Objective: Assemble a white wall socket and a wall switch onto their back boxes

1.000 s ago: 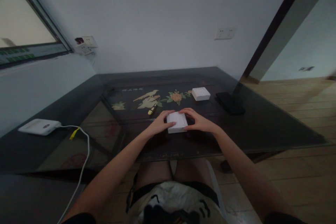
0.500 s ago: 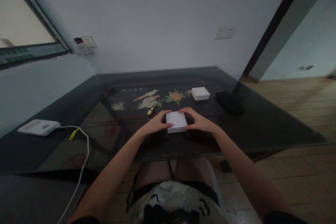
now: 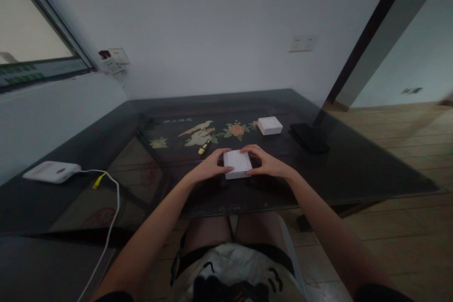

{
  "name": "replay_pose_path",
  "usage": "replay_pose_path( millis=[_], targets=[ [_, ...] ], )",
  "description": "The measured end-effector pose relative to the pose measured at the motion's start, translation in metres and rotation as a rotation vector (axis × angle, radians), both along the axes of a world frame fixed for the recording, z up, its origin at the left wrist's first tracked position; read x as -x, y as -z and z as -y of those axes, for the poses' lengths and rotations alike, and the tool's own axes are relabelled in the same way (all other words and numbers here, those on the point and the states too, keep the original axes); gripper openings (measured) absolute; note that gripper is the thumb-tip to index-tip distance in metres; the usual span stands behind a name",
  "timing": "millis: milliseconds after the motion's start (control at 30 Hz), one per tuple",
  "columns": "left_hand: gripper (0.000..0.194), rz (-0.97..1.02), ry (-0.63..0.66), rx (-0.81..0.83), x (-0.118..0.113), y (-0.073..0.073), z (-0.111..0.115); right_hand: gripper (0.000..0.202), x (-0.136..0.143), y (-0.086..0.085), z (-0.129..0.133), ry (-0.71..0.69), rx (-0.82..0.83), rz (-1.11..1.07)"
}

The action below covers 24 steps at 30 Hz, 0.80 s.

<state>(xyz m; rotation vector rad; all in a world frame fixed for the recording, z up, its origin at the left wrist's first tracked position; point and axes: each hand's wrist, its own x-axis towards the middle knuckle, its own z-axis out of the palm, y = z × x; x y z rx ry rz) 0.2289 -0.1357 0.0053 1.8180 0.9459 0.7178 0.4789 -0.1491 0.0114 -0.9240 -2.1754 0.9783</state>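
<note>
A small white box [image 3: 238, 162] is between my two hands, near the front of the dark table [image 3: 347, 177]. My left hand [image 3: 214, 163] grips its left side, thumb on the near top edge and fingers at the far corner. From the right, my right hand [image 3: 264, 162] holds it the same way, the thumb at the near right corner. Beyond my left hand lies a small yellow and black utility knife [image 3: 204, 147]. Farther back and to the right sits a second white box [image 3: 270, 125].
A black flat object, perhaps a phone or case [image 3: 309, 138], lies at the right. On the left is a white device [image 3: 52, 171] with a white cable [image 3: 117, 198] that runs over the near edge. A wall [image 3: 212, 33] with sockets stands behind the table.
</note>
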Motion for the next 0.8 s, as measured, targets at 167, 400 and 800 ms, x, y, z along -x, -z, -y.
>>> replay_pose_path(
  millis=[167, 400, 800],
  targets=[
    [0.07, -0.006, 0.013, -0.014, 0.001, 0.001, -0.001, 0.068, 0.0, 0.0, 0.0, -0.004, 0.009, 0.003],
    [0.079, -0.011, 0.031, 0.017, 0.003, 0.0, 0.0, 0.08, -0.003, 0.0, 0.0, -0.017, 0.065, -0.04],
    [0.063, 0.292, -0.242, 0.24, 0.008, -0.009, 0.042, 0.059, 0.006, 0.022, 0.039, 0.398, 0.241, -0.269]
  ],
)
